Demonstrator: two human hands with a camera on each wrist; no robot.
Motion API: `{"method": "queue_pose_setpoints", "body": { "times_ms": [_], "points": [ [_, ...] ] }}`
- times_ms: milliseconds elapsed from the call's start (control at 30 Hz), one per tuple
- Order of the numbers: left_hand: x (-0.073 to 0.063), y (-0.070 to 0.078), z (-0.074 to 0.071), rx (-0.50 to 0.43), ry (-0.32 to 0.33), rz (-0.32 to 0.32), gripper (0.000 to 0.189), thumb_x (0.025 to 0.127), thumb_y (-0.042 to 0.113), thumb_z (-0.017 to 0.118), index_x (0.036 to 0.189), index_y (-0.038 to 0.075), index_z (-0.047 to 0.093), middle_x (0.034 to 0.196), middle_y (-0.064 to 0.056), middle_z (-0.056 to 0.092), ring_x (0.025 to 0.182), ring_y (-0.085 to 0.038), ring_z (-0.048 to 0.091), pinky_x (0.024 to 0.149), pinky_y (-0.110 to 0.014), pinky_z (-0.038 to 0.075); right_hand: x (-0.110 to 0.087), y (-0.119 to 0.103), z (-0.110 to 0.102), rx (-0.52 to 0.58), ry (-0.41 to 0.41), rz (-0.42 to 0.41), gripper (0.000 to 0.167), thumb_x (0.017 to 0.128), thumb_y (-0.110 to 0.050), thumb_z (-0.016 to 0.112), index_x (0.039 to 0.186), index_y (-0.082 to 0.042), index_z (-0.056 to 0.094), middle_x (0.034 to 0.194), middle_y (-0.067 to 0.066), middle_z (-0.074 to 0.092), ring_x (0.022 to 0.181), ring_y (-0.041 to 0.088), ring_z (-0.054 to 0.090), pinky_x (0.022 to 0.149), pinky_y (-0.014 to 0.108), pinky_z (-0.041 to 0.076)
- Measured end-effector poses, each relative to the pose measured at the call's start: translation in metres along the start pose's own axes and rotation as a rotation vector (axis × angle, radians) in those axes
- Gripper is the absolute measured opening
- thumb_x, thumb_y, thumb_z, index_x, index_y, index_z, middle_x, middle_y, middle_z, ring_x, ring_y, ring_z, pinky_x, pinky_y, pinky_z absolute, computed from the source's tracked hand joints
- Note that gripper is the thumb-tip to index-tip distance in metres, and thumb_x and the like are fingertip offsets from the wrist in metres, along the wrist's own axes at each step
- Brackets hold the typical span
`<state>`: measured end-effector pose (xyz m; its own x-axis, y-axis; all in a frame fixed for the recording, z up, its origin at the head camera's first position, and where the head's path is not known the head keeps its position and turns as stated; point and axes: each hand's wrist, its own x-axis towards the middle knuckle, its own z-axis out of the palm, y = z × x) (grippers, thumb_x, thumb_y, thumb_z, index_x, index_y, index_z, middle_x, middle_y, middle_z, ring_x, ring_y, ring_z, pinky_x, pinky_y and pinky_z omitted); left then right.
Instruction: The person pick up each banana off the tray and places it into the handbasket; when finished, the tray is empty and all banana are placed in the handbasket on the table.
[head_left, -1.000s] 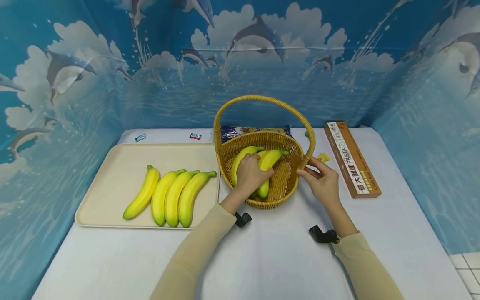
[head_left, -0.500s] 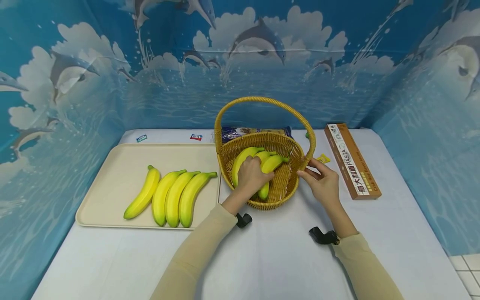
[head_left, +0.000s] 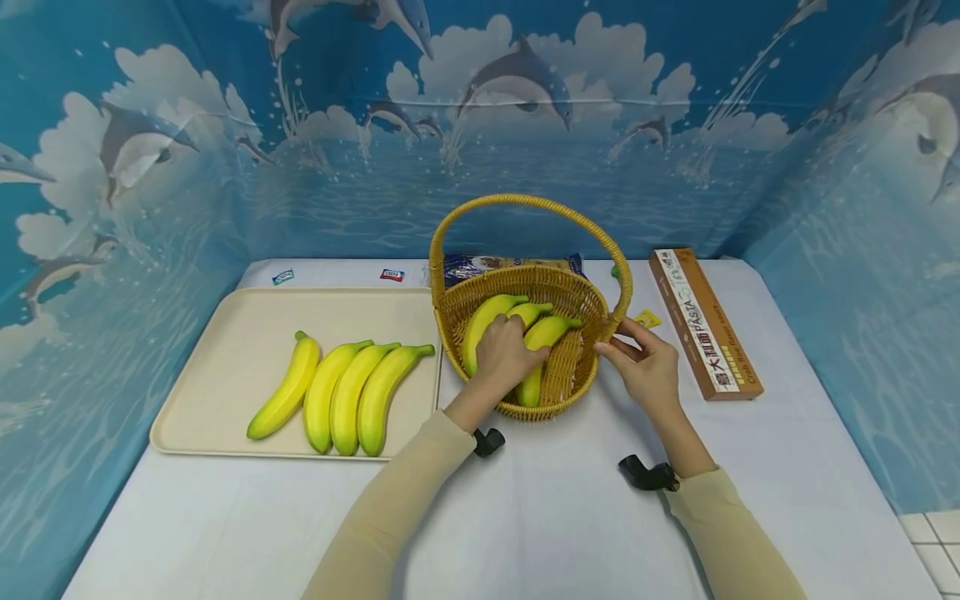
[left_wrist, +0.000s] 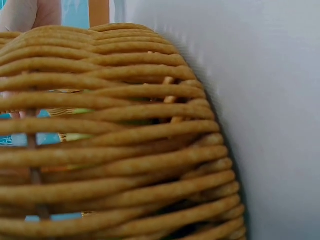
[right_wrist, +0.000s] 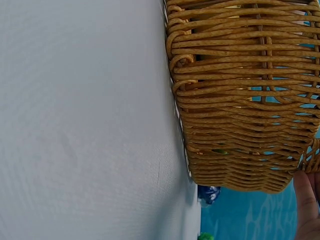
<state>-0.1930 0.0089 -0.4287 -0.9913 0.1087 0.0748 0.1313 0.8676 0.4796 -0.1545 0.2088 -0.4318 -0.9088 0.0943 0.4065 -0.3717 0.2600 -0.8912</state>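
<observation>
A wicker basket [head_left: 542, 408] with a tall arched handle stands mid-table. Inside lie a left banana [head_left: 480, 327], a middle one, partly covered, and a right banana [head_left: 553, 330]. My left hand [head_left: 501, 350] reaches over the near rim and holds the right banana between thumb and fingers; its fingertips are partly hidden. With thumb and fingers my right hand [head_left: 648, 364] pinches the basket's right side at the handle's foot. Woven basket wall [left_wrist: 125, 135] fills much of the left wrist view. In the right wrist view a thumb [right_wrist: 305, 200] touches the rim.
Left of the basket, a cream tray [head_left: 225, 350] bears several bananas [head_left: 352, 400]. A pasta box [head_left: 705, 321] lies to the right. Behind the basket is a blue packet [head_left: 472, 265]. Small wrappers [head_left: 392, 275] lie along the back, and a yellow piece [head_left: 647, 318] beside the right hand.
The right banana has shifted slightly toward me and away from the middle one, showing more of the middle banana's stem. My right hand stays at the basket's side.
</observation>
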Motion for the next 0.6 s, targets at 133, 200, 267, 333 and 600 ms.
{"method": "queue_pose_setpoints", "body": {
  "times_ms": [133,200,267,333,600],
  "points": [
    [-0.001,0.000,-0.001,-0.037,0.025,0.058,0.044,0.083,0.042,0.075,0.111,0.009,0.068,0.104,-0.008,0.063,0.087,-0.021,0.062,0.067,-0.032,0.052,0.001,0.014,-0.001,0.010,0.004,-0.016,0.045,0.079,0.010,0.073,0.123,0.010,0.062,0.115,0.031,0.064,0.093,-0.008,0.065,0.078,0.013,0.053],
    [-0.002,0.000,-0.003,-0.077,0.048,0.118,0.047,0.085,0.040,0.073,0.121,0.010,0.066,0.112,-0.008,0.063,0.095,-0.021,0.063,0.074,-0.034,0.054,0.001,0.017,-0.001,0.011,0.007,-0.025,0.045,0.079,0.009,0.073,0.123,0.009,0.063,0.115,0.030,0.064,0.093,-0.007,0.066,0.078,0.013,0.053],
    [-0.004,0.000,-0.005,-0.139,0.067,0.184,0.048,0.086,0.038,0.072,0.126,0.011,0.065,0.117,-0.008,0.062,0.099,-0.021,0.062,0.079,-0.034,0.053,0.000,0.018,-0.001,0.015,0.010,-0.033,0.045,0.079,0.010,0.073,0.123,0.010,0.063,0.115,0.031,0.064,0.093,-0.007,0.066,0.078,0.013,0.053],
    [-0.009,0.000,-0.011,-0.206,0.069,0.239,0.049,0.087,0.036,0.071,0.128,0.012,0.063,0.119,-0.007,0.061,0.099,-0.021,0.060,0.079,-0.035,0.051,0.000,0.015,-0.001,0.015,0.012,-0.033,0.045,0.078,0.012,0.072,0.122,0.011,0.062,0.114,0.032,0.064,0.093,-0.006,0.066,0.078,0.013,0.053],
    [-0.041,-0.021,-0.059,-0.411,0.102,0.293,0.052,0.086,0.028,0.072,0.134,0.011,0.058,0.125,-0.011,0.055,0.112,-0.028,0.053,0.088,-0.044,0.047,-0.002,-0.016,0.002,-0.006,-0.006,-0.045,0.041,0.079,0.013,0.071,0.118,0.019,0.060,0.111,0.037,0.062,0.093,-0.004,0.066,0.078,0.015,0.054]
  ]
}}
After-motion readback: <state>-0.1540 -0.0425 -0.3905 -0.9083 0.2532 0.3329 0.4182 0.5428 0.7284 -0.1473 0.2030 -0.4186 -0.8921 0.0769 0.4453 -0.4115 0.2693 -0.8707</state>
